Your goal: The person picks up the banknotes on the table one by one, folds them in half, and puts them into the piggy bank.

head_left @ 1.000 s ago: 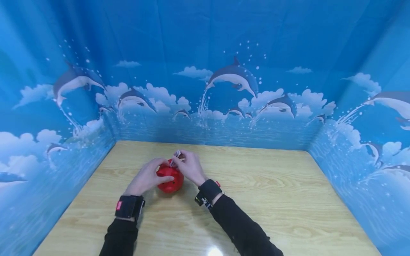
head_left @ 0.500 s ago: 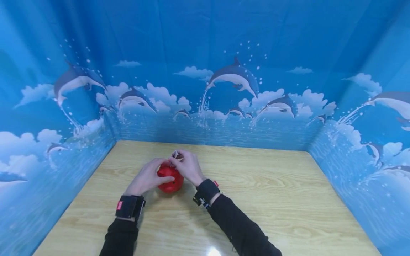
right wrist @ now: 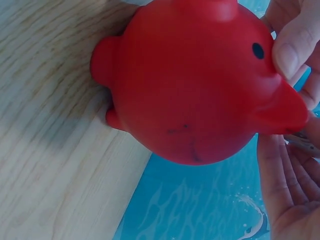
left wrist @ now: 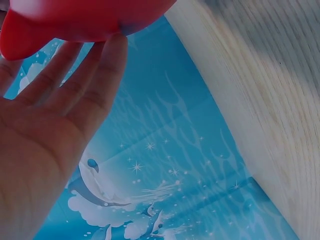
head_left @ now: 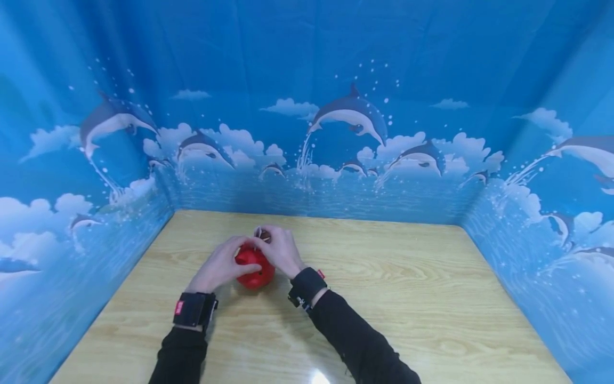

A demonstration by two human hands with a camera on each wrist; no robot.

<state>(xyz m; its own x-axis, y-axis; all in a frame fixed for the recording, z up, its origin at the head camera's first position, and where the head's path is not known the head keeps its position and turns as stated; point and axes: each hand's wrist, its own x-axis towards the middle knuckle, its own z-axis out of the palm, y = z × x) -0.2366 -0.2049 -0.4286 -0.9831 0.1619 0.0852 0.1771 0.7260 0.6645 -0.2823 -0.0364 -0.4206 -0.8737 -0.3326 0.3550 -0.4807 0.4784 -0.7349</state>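
Note:
A red piggy bank (head_left: 256,278) stands on the wooden table, its round body, black eye and ear large in the right wrist view. My left hand (head_left: 221,268) holds it from the left, thumb across the front and fingers around the far side. At its top, my right hand (head_left: 282,252) pinches a folded banknote (head_left: 259,233). In the right wrist view only a sliver of the banknote (right wrist: 302,142) shows beside the ear; the slot is hidden. The left wrist view shows fingers (left wrist: 107,75) against the underside of the red body.
The light wood-grain table (head_left: 408,282) extends to the right and front. Blue curtains (head_left: 307,176) printed with dolphins and clouds enclose its back and sides. Each wrist wears a black strap (head_left: 309,285) with a small camera.
My right hand has shifted slightly left and down toward the top of the piggy bank, and less of the banknote sticks up. My left hand keeps its hold.

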